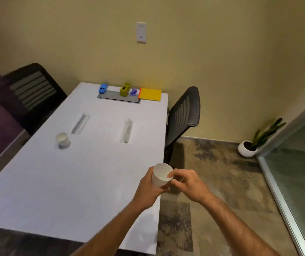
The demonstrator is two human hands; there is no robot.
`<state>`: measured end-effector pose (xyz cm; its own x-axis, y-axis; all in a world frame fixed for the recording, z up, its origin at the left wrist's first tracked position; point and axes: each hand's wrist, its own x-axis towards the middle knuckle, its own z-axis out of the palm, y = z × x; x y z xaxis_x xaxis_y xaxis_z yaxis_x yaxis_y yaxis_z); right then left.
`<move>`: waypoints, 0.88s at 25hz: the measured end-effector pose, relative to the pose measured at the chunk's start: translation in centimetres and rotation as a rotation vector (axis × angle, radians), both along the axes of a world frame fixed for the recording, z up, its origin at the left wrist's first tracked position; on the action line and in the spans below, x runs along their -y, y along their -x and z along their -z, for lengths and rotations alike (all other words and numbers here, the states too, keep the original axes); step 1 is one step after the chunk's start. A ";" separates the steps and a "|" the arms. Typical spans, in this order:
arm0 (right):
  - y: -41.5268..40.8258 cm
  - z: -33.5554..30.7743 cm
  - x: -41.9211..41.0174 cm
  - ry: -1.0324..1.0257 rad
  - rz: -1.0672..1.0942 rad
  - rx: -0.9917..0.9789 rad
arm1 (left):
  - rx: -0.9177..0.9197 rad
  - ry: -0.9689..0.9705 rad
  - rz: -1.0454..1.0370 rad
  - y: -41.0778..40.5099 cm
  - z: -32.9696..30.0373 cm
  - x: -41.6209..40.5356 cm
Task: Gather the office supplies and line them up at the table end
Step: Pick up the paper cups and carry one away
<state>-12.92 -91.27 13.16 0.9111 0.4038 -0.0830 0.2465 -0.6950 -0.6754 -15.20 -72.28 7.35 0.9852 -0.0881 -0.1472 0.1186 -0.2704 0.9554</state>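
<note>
Here left-hand fingers [149, 179] wrap the cup [161, 174]; right fingers [174, 176] pinch its rim.

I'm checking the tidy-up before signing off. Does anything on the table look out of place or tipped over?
One white paper cup lies tipped on its side, alone at the table's left side, far from the supplies lined up at the far end. A second paper cup is held in the left hand, the right hand touching its rim.

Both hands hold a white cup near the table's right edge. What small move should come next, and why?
Probably set the cup down on the table. The left hand grips it and the right hand touches its rim, so neither is free, while the blue, green and purple supplies and yellow pad already line the far end.
</note>
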 end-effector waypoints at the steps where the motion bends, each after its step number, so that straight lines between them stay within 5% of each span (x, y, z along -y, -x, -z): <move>1: -1.0 0.1 -0.7 -0.025 -0.039 -0.026 | -0.007 -0.021 -0.035 -0.4 0.2 -0.5; 15: -20.8 5.4 -9.2 -0.051 -0.536 -0.152 | -0.179 -0.119 -0.670 -8.7 1.3 -4.0; 22: -30.6 9.7 -14.9 0.128 -0.641 -0.170 | -0.308 -0.106 -1.008 -9.1 2.3 -4.2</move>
